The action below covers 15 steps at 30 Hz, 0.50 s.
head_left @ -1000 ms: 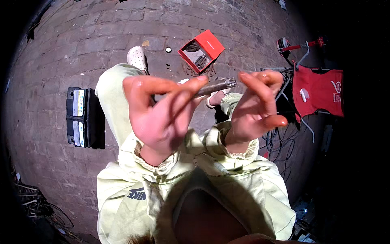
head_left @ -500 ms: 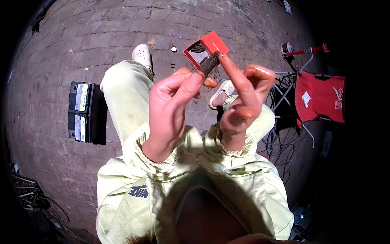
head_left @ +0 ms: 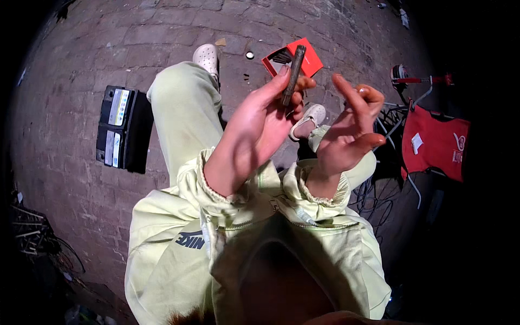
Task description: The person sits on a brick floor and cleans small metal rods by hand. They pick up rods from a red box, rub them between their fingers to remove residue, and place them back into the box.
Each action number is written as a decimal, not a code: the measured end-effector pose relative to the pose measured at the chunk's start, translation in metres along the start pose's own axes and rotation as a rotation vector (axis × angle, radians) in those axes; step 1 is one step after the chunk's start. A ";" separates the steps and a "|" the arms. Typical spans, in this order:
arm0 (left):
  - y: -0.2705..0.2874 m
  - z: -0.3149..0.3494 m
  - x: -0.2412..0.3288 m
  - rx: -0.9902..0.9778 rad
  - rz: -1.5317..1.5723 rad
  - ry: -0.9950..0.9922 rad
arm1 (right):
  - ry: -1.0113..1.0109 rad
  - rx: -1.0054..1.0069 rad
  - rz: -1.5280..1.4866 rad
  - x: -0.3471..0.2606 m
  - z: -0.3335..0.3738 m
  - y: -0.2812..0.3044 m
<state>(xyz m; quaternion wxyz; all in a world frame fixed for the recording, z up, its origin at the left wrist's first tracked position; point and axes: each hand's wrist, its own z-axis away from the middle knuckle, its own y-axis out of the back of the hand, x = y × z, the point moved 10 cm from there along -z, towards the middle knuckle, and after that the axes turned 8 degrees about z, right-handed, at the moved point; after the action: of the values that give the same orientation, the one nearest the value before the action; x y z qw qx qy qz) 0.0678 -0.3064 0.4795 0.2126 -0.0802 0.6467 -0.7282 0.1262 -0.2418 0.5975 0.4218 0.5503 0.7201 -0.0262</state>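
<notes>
Between the thumb and fingers of my left hand (head_left: 265,105) is a short dark brown rod (head_left: 294,75), tilted with its upper end toward the far right. What exactly it is, I cannot make out. My right hand (head_left: 351,127) is held up a little to the right of it, fingers apart and nothing in them; its fingertips are stained orange-brown. Beyond the rod, an open red box (head_left: 310,58) lies on the ground with several dark, slim pieces (head_left: 281,56) inside. My left hand partly hides the box's near side.
A black car battery (head_left: 124,130) stands on the brick paving at my left. To my right is a red folding chair (head_left: 433,143) with a scrap of white paper on it, and cables (head_left: 374,200) lie below. A small white round lid (head_left: 249,55) sits near my left shoe (head_left: 206,58).
The rod has turned more upright in my left hand, which has moved right. My right hand has drawn away from the rod to the right and spread its fingers.
</notes>
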 end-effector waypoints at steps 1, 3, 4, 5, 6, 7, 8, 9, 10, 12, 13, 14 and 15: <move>0.003 0.001 0.003 0.018 0.006 -0.022 | -0.018 0.019 -0.049 0.005 0.004 0.001; 0.005 0.000 0.008 0.053 0.014 -0.055 | 0.020 -0.044 0.027 -0.003 0.007 -0.003; 0.009 -0.001 0.009 0.038 0.012 -0.062 | 0.036 -0.095 0.066 -0.007 0.013 -0.007; 0.009 -0.002 0.009 0.037 0.025 -0.063 | 0.055 -0.141 0.111 -0.010 0.016 -0.010; 0.008 -0.003 0.009 0.038 0.039 -0.062 | 0.066 -0.161 0.141 -0.011 0.019 -0.013; 0.008 -0.005 0.008 0.039 0.052 -0.058 | 0.061 -0.202 0.178 -0.007 0.022 -0.018; 0.007 -0.007 0.009 0.061 0.048 -0.088 | 0.081 -0.237 0.202 -0.004 0.025 -0.023; 0.006 -0.009 0.007 0.077 0.044 -0.072 | 0.098 -0.271 0.229 0.001 0.028 -0.026; 0.011 -0.014 0.009 0.057 0.026 -0.081 | 0.040 -0.242 0.155 0.012 0.030 -0.020; 0.027 -0.020 0.018 0.151 -0.024 -0.194 | -0.050 -0.079 0.068 0.035 0.030 0.001; 0.028 -0.026 0.022 0.174 -0.043 -0.227 | -0.104 -0.001 0.037 0.047 0.027 0.010; 0.036 -0.032 0.031 0.213 -0.148 -0.286 | -0.164 0.119 -0.003 0.060 0.021 0.022; 0.047 -0.041 0.039 0.250 -0.253 -0.345 | -0.216 0.251 -0.138 0.083 0.021 0.038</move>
<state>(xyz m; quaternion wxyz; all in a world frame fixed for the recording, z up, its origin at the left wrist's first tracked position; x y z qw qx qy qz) 0.0266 -0.2884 0.4209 0.2355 -0.2568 0.4906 -0.7987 0.1657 -0.1735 0.5474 0.4217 0.5420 0.6978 -0.2038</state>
